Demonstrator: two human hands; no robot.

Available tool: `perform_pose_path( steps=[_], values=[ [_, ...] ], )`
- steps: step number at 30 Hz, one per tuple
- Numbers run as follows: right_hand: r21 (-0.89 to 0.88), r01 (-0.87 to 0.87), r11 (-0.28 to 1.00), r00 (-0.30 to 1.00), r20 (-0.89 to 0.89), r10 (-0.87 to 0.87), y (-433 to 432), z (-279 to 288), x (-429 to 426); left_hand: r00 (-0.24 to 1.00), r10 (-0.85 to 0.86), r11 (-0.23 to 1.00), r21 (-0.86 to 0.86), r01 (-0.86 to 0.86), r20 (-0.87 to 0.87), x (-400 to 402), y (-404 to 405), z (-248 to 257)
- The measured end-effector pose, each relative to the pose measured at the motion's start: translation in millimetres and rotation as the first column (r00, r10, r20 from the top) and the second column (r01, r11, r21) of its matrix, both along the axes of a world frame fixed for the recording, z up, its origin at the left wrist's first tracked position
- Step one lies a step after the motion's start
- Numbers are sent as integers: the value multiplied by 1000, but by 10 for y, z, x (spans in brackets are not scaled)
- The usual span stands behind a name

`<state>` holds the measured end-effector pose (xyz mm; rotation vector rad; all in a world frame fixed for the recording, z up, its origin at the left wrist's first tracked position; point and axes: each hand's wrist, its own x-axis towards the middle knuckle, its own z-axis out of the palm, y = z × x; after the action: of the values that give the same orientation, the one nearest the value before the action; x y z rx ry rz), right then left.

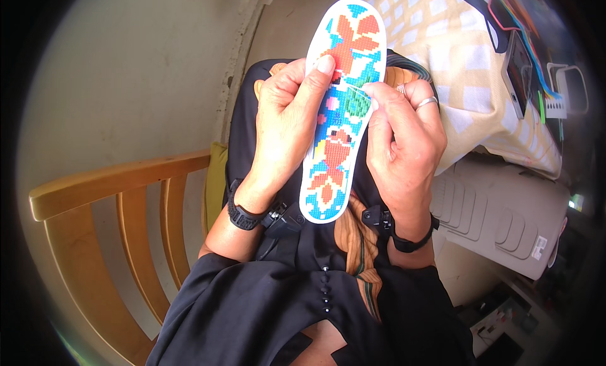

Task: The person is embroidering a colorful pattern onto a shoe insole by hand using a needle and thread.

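A cross-stitch shoe insole stands lengthwise over the lap, its patterned face towards me. Orange fish-like figures, blue patches and green and pink spots cover it inside a white border. My left hand grips its left edge, the thumb pressed flat on the front and the fingers hidden behind. At the right edge, my right hand pinches a thin pale strand between thumb and forefinger. That strand runs to the insole's middle near the green patch; whether a needle is on it I cannot tell.
A wooden slatted armrest is at the left, near a bare wall. A checked tablecloth hangs at the right, with a phone-like device and coloured strands on top. Below lies a grey plastic case.
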<state>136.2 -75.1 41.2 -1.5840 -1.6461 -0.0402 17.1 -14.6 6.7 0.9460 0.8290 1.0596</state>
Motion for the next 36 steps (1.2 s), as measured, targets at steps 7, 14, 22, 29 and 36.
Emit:
perform_pose_path(
  steps=[7, 14, 22, 29, 36],
  values=[
    [-5, -16, 1000, 1000, -10, 16, 1, 17, -7, 1000, -20, 1000, 1, 20, 15, 1, -6, 3],
    [-42, -15, 999, 1000, -1, 15, -4, 47, -14, 1000, -8, 1000, -5, 9, 22, 16, -15, 2],
    [4, -19, 1000, 996, 87, 18, 7, 76, -75, 994, -18, 992, 121, 31, -107, 23, -28, 19],
    [-11, -22, 1000, 993, -120, 20, 65, -22, -102, 994, -108, 985, 135, 107, -2, 19, -26, -38],
    [-44, -433, 901, 115, -993, 7, -45, 25, 196, 977, -189, 948, 277, 156, 95, -65, -6, -29]
  ],
)
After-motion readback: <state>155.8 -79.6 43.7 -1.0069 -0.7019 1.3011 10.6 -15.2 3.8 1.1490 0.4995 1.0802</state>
